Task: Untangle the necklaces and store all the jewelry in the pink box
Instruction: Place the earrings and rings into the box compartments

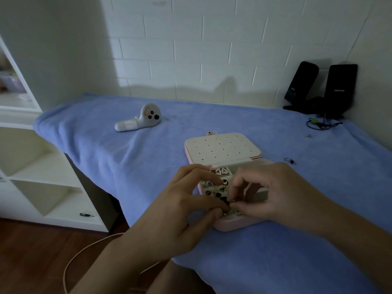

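Note:
The pink box [231, 225] lies open on the blue towel, its cream lid [222, 147] with small holes folded back flat. Several small pieces of jewelry [221, 171] sit in the tray's compartments. Both my hands hover over the tray's near end. My left hand [186, 206] and my right hand [273, 194] each pinch a small dark piece of jewelry [228, 203] between thumb and fingertips, where the two hands meet. What exactly the piece is stays too small and dim to tell. A small ring-like piece [289, 160] lies on the towel to the right of the box.
A white controller [140, 118] lies at the back left of the blue towel [106, 149]. Two black speakers [322, 88] and cables [320, 124] stand at the back right by the wall. White shelves [31, 166] stand left of the table; a cord [84, 251] runs over the wooden floor.

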